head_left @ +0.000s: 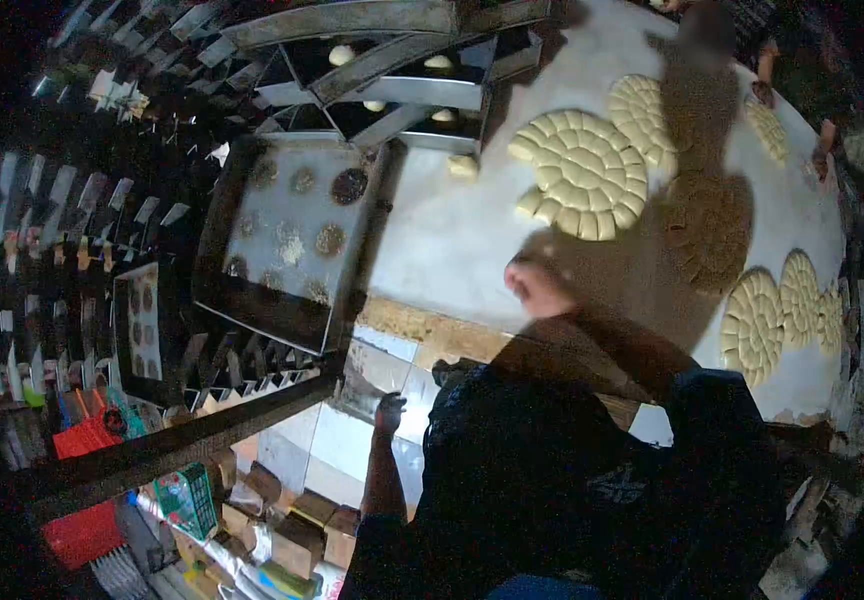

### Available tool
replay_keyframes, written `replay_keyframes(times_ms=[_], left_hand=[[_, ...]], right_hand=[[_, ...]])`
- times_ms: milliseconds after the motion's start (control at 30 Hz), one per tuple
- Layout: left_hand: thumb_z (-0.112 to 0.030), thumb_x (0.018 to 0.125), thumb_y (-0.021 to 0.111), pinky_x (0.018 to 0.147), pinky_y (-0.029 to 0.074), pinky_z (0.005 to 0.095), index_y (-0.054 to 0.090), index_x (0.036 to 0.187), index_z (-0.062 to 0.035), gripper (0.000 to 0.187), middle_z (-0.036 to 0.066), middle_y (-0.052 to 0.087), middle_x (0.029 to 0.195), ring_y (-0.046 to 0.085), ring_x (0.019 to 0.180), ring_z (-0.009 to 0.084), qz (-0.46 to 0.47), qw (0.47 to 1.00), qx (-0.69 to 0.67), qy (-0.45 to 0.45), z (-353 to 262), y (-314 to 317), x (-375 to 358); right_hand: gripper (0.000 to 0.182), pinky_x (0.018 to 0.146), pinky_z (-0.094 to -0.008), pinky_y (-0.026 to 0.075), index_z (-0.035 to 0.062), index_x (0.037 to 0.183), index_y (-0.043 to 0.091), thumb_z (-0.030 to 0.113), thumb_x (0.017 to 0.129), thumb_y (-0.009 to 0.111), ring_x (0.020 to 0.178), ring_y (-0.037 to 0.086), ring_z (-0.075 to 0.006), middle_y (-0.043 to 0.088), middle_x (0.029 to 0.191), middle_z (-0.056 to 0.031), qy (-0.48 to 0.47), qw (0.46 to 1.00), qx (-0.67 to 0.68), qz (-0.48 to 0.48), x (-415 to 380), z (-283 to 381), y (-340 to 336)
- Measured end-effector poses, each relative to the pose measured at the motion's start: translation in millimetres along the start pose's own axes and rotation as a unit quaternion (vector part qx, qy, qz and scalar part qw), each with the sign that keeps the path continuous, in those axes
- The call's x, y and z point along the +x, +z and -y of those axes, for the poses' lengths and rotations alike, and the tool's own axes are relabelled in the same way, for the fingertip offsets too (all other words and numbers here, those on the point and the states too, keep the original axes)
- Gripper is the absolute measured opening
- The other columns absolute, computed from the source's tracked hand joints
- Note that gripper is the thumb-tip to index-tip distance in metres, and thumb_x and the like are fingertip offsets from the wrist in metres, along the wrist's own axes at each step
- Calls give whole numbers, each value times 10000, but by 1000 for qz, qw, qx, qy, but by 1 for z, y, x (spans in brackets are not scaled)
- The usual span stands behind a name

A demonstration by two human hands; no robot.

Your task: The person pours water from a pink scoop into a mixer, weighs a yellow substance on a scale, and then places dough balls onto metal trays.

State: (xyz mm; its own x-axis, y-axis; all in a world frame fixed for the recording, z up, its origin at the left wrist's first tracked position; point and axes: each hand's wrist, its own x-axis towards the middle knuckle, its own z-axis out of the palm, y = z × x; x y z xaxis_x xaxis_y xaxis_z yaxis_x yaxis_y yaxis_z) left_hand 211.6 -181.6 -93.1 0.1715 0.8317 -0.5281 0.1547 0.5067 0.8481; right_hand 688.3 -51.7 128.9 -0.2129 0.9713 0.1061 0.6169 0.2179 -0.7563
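Presently, item by item, as seen from the head camera looking steeply down.

Right hand (535, 288): raised over the near edge of the tabletop (452, 240), blurred; fingers curled inward, but whether they grip anything cannot be told.

Left hand (389, 410): lowered beside the body, below the tabletop edge, fingers loosely spread, holding nothing.

Dough spiral (582, 172): pale dough pieces laid in a round coil on the tabletop, beyond the right hand and apart from it. A second coil (642, 115) touches its far side.

Further coils: one in shadow (707, 230), three near the right edge (752, 325), and one at the far side (767, 128).

Single dough ball (463, 166): on the tabletop, just beside the stacked pans.

Baking tray (292, 235): dark-rimmed, left of the tabletop, bearing round seed-like patches in rows.

Loaf pans (402, 85): stacked at the far left, several with a dough ball inside.

Smaller tray (139, 318): lower left, on a rack.

Another person (802, 80): at the far right edge, largely dark.

Red crates (82, 480): on the floor, lower left.
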Motion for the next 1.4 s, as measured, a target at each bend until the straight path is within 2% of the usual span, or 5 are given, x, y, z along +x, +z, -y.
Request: replay_keyframes(times_ms=[400,867,967,1033,1400], left_hand=[[-105,855,567,691,459,260,455,1204,-43,372,88,573,961,574,788,126,232,926,279,105,-383,138,-42],[-175,674,676,910,381,432,518,1119,-16,498,188,523,1116,491,995,373,33,681,551,482,-355,256,87],[-164,698,679,904,401,424,553,1046,8,408,185,551,1074,515,973,377,138,792,473,361,-356,245,96],[-86,772,639,856,452,308,543,1086,-24,334,119,580,1016,576,909,209,334,913,-198,130,-348,235,95],[-95,839,599,866,403,272,280,1318,-46,577,86,476,1049,492,980,166,-31,941,-237,240,-436,47,27]], right_hand=[[655,972,-385,349,-24,1189,439,244,670,737,1121,451,-326,484,1187,-202,-34,995,-65,-71,33,27,-1],[511,771,-342,479,13,1182,489,81,700,643,885,582,-214,587,1000,-118,40,997,61,-33,-37,0,-60],[462,738,-330,485,22,1148,509,94,715,653,845,583,-203,576,946,-107,92,988,37,-115,-30,36,-51],[468,749,-324,485,23,1152,512,101,715,659,866,583,-207,578,974,-112,66,981,98,-151,-14,47,-29],[403,840,-301,448,19,1181,509,68,795,614,1002,564,-204,585,1076,-124,-23,946,322,1,159,204,58]])
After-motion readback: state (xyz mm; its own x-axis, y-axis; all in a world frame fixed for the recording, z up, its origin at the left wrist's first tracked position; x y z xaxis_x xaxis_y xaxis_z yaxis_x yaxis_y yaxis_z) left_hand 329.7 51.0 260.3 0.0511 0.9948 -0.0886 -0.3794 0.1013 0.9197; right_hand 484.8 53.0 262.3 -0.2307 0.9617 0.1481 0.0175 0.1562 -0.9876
